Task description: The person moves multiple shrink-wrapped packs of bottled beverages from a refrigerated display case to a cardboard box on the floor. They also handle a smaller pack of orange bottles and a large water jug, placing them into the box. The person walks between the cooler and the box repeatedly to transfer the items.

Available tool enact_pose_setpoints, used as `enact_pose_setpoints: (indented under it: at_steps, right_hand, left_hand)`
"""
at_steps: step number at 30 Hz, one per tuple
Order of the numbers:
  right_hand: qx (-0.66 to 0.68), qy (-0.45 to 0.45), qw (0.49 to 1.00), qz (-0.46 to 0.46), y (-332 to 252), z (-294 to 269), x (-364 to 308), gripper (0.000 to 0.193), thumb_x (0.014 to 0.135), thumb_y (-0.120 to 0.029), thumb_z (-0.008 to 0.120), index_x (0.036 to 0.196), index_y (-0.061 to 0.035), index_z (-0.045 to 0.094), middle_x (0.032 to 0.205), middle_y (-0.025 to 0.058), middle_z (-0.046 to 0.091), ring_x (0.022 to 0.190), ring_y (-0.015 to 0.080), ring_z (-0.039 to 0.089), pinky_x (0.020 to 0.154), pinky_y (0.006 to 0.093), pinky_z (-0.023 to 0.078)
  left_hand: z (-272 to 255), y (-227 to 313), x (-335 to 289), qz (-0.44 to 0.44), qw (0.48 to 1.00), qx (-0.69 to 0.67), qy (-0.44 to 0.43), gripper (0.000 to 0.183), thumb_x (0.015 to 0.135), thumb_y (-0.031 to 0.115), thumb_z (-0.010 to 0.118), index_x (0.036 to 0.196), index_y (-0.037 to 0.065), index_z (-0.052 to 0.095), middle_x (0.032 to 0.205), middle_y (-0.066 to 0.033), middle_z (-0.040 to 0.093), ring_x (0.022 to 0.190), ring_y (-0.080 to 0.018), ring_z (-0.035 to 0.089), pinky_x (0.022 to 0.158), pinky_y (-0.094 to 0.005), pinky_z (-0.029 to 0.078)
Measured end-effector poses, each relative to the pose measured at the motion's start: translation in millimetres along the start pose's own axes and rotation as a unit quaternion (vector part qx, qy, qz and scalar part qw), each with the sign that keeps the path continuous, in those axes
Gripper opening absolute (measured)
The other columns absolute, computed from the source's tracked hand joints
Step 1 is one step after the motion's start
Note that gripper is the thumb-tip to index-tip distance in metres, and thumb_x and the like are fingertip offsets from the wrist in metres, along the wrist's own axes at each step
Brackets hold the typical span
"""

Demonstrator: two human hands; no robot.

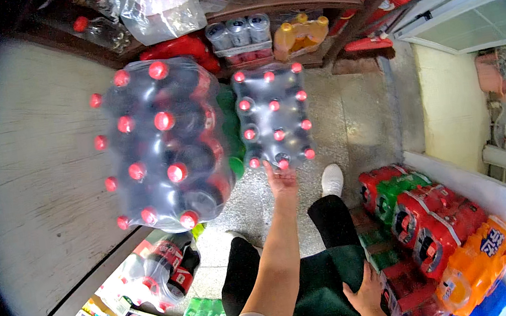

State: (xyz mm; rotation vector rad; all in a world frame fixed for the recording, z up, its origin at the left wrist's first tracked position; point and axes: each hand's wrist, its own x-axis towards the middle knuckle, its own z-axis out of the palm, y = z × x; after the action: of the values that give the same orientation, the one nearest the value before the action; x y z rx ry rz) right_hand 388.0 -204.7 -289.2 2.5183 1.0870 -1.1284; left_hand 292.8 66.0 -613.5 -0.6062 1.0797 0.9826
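Shrink-wrapped pack [275, 120] of dark bottles, red caps [279, 134] up.

Clear, glossy film binds twelve bottles in three columns of four, running lengthwise away from the person; the bottles look nearly black from above, and the wrap looks whole, with light glinting off it. The pack stands upright and squared, its short near edge met by the fingers of the left hand [283, 183]. It sits right of a larger pack [152, 145] of red-capped bottles, apart from it, with its far end near the low shelf [310, 58]. Its base is hidden from this angle.
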Motion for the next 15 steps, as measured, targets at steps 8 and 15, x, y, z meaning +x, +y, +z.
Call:
enact_pose_setpoints:
  at_steps: [8, 15]
  right_hand:
    - [-0.038, 0.012, 0.999, 0.011, 13.4, 27.6, -7.3, 0.089, 0.070, -0.038, 0.073, 0.138, 0.0008, 0.031, 0.126, 0.0256, 0.046, 0.114, 0.0412, 0.048, 0.094, 0.0491, 0.042]
    - [-0.067, -0.014, 0.998, 0.011, 11.9, 36.4, -12.8, 0.091, 0.076, -0.048, 0.067, 0.141, 0.0007, 0.026, 0.133, 0.0260, 0.041, 0.118, 0.0416, 0.046, 0.097, 0.0506, 0.041]
  left_hand:
    - [-2.2, -3.8, -12.5, 0.070, 0.986, 0.149, -0.017, 0.035, 0.081, 0.045, 0.071, 0.082, 0.013, 0.057, 0.064, 0.0037, 0.052, 0.061, -0.0106, 0.052, 0.072, -0.0273, 0.049]
    - [-47.6, 4.4, -15.6, 0.078, 0.980, 0.181, -0.022, 0.028, 0.085, 0.034, 0.070, 0.079, 0.012, 0.054, 0.061, 0.0025, 0.049, 0.055, -0.0094, 0.048, 0.058, -0.0242, 0.047]
